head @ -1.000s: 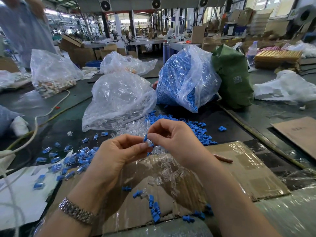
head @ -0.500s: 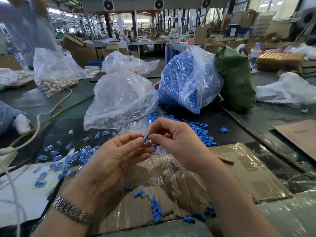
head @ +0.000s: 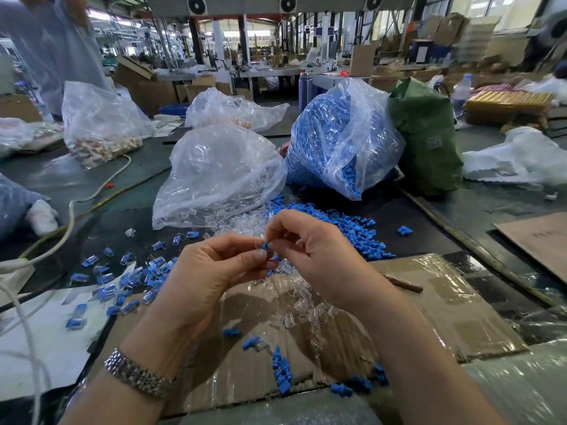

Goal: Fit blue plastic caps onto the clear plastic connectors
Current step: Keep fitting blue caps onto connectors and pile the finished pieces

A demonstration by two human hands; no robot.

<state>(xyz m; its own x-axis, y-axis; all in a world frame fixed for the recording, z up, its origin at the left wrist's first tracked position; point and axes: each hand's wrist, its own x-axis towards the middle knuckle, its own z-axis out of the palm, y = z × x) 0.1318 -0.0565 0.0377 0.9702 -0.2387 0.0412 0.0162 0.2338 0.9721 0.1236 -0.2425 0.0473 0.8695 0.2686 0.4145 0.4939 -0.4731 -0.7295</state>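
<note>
I see a blue cap (head: 265, 245) pinched at the tips of my right hand (head: 310, 250), meeting a clear connector (head: 260, 247) pinched by the thumb and forefinger of my left hand (head: 214, 271). Both grips are pressed together on these small parts, fingertips almost touching, held above the desk (head: 92, 191). How far the cap sits on the connector I cannot tell; the fingers hide the joint.

Just below the grips lies a heap of loose clear connectors (head: 302, 302) on a taped cardboard sheet (head: 429, 302). Nearer to me than the grips, a few loose blue caps (head: 282, 375) lie on the same sheet. To the left of the left grip, capped pieces (head: 135, 280) lie scattered over the dark desk and a white sheet (head: 46, 342). Beyond the right grip, a spill of blue caps (head: 352, 228) runs from an open bag of caps (head: 340, 139). Beyond the left grip sits a clear bag (head: 217, 173) with connectors spilling from its mouth. A green sack (head: 426, 136) stands right of the cap bag. A metal watch band (head: 138, 375) circles my left wrist.
</note>
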